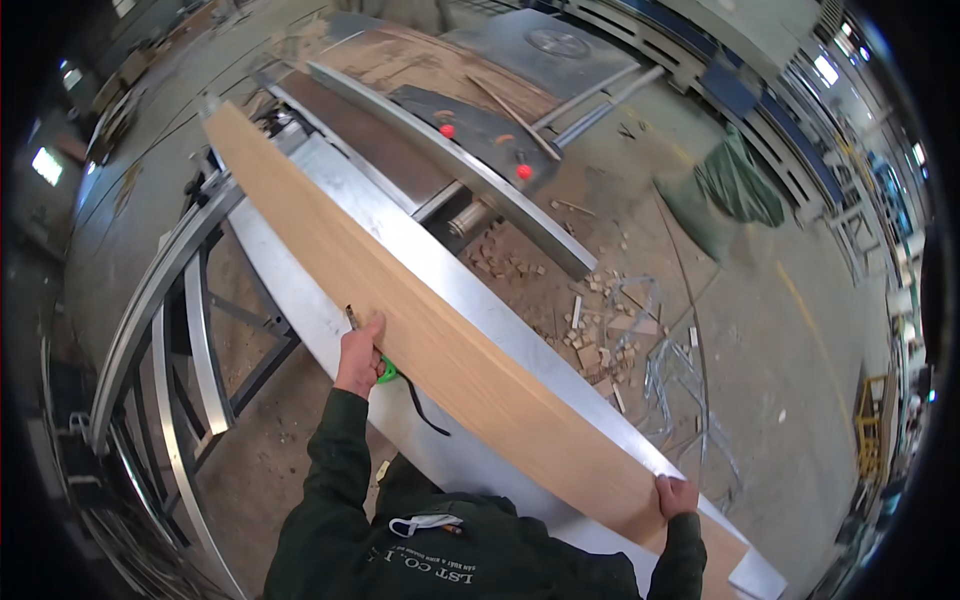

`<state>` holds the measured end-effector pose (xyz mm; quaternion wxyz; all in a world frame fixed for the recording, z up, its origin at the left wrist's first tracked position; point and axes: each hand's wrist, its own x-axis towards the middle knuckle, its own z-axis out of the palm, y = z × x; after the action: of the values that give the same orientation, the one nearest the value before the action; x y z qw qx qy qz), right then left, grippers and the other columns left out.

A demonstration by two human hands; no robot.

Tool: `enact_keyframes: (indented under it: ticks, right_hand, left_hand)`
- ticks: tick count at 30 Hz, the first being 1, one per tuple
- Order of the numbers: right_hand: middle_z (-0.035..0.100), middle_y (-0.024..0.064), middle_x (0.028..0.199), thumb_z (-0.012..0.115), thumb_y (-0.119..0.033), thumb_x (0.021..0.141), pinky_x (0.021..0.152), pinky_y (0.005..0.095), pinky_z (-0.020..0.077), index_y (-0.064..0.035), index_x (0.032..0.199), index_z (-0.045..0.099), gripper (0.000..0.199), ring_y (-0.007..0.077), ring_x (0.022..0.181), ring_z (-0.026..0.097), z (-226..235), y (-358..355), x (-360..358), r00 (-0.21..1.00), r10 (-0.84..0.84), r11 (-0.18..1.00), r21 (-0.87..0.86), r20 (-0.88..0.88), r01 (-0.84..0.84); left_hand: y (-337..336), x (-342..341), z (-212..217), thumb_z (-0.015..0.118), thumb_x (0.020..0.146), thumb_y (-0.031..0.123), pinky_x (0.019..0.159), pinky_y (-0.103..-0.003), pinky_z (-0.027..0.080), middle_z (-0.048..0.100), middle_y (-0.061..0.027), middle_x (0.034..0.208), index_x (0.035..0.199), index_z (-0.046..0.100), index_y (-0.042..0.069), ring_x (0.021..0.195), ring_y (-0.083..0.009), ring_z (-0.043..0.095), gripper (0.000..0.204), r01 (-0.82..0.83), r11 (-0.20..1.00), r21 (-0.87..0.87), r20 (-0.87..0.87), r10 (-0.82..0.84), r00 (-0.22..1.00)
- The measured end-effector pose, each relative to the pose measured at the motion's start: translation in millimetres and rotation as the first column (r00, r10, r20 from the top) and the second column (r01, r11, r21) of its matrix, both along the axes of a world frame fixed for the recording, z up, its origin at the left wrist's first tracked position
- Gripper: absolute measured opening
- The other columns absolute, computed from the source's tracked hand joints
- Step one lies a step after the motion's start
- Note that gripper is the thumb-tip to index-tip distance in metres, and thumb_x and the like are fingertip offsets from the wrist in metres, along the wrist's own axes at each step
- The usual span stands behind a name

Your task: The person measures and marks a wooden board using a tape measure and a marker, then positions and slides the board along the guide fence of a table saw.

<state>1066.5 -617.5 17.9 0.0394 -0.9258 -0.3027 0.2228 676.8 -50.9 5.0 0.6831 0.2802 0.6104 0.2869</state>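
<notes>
A long, light-brown wooden board (420,320) lies aslant over the metal sliding table (345,205) of a saw, from far left to near right. My left hand (358,357) is closed at the board's left edge, its thumb against the wood. In it is a green tape measure (387,372), mostly hidden by the fingers, with a black strap hanging down. A small dark tip sticks out above the fist. My right hand (677,495) grips the far edge of the board close to its near end, fingers curled over it.
A metal fence bar (460,165) and two red knobs stand beyond the board. Metal frame rails (165,290) curve at left. Wood offcuts (600,355) and tangled plastic strapping (670,380) litter the floor at right. A green sack (740,180) lies near a large machine.
</notes>
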Motion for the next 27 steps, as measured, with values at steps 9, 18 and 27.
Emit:
enact_keyframes:
  ticks: [9, 18, 27]
  right_hand:
    - [0.071, 0.0264, 0.088, 0.042, -0.056, 0.101, 0.081, 0.0525, 0.0521, -0.0018, 0.084, 0.074, 0.065, 0.0469, 0.089, 0.068, -34.7, 15.6, 17.3, 0.948, -0.237, 0.96, 0.098, -0.214, 0.263]
    - [0.07, 0.0231, 0.081, 0.064, -0.053, 0.091, 0.071, 0.0524, 0.0525, -0.0045, 0.083, 0.074, 0.05, 0.044, 0.08, 0.068, 21.4, 192.5, 63.7, 0.982, -0.159, 0.977, -0.126, 0.101, 0.171]
    - [0.068, 0.0239, 0.116, 0.06, -0.045, 0.097, 0.092, 0.0469, 0.0535, 0.0026, 0.118, 0.061, 0.052, 0.0397, 0.109, 0.067, 50.9, 687.9, 37.5, 0.991, 0.031, 0.901, 0.425, 0.131, -0.085]
  left_hand:
    - [14.5, 4.2, -4.2, 0.076, 0.088, 0.051, 0.04, -0.031, 0.032, 0.06, -0.0018, 0.067, 0.087, 0.073, 0.002, 0.053, -0.0107, 0.052, 0.05, 0.29, 0.935, 0.203, -0.332, -0.213, 0.919]
    - [146.8, 39.2, 91.7, 0.071, 0.086, 0.055, 0.059, -0.047, 0.047, 0.062, -0.0202, 0.065, 0.068, 0.065, 0.003, 0.067, -0.0405, 0.064, 0.056, 0.883, 0.44, 0.164, -0.964, -0.121, 0.239]
    - [428.2, 251.4, 16.4, 0.065, 0.084, 0.037, 0.077, -0.045, 0.046, 0.072, -0.0093, 0.085, 0.089, 0.072, 0.017, 0.087, -0.0328, 0.069, 0.022, 0.894, -0.168, 0.415, -0.877, 0.189, 0.442]
